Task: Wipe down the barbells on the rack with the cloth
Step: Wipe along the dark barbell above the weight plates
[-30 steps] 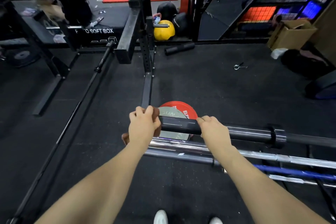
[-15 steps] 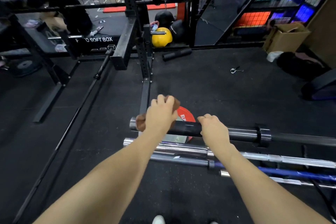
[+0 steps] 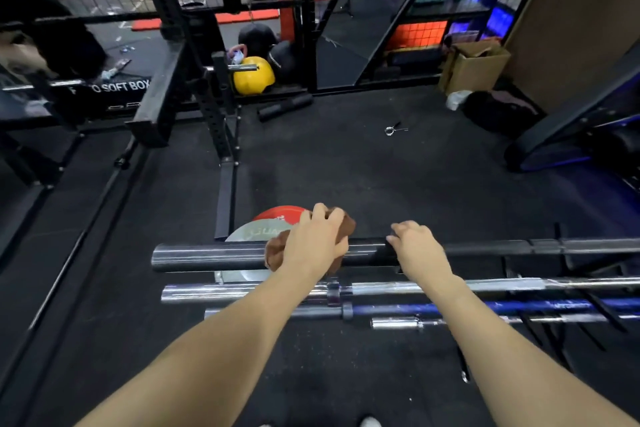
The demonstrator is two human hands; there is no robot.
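- a gym, in its weight-training area, with dark rubber flooring (image 3: 346,166) underfoot.
- a black steel squat rack (image 3: 214,107) with drilled uprights stands to the left.
- several barbells (image 3: 207,256) lie side by side on a low rack, with a red weight plate (image 3: 277,213) just behind them.
- a yellow medicine ball (image 3: 252,76), a spring collar (image 3: 391,130) and a black box marked "soft box" (image 3: 114,90) lie further back.

Counted four barbells stacked on the rack: a dark one on top (image 3: 207,256), a chrome one (image 3: 242,292), a blue one (image 3: 485,308) and a short chrome one (image 3: 394,322). There was one brown cloth (image 3: 275,253), two weight plates, red (image 3: 277,212) and grey (image 3: 252,232), one yellow ball (image 3: 252,77), one cardboard box (image 3: 474,68), and two hands, left (image 3: 317,241) and right (image 3: 415,251).
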